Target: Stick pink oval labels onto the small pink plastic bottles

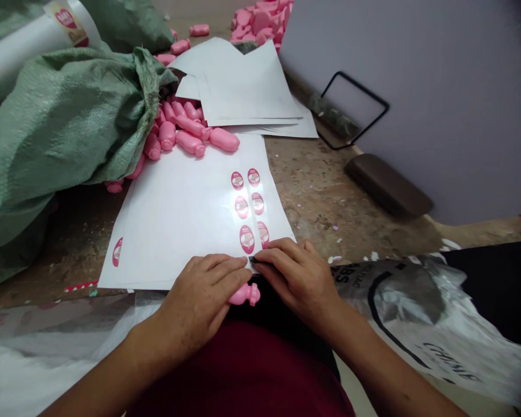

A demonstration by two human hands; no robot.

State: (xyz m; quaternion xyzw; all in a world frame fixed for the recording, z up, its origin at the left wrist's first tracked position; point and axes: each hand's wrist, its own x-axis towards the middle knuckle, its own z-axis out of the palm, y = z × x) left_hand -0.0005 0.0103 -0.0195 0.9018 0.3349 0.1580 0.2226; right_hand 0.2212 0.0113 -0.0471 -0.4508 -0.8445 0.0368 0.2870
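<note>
My left hand [208, 292] is closed round a small pink bottle [245, 294], whose capped end sticks out toward the right below the sheet's front edge. Its fingertips rest near the edge of the white sticker sheet [178, 214]. My right hand [293, 272] pinches a small dark piece [254, 260] between thumb and finger, right beside the left fingertips. Several oval pink-and-white stickers [246, 238] stand in two columns on the sheet's right part, just beyond my hands. One more sticker [117, 252] is at the sheet's left edge.
Pink bottles [191, 142] spill from a green sack [69, 116] at the left. White sheets [247, 87] lie behind. At the right are a brown case [388, 185] and a black wire frame [356, 84]. A clear plastic bag [417, 318] hangs at the front right.
</note>
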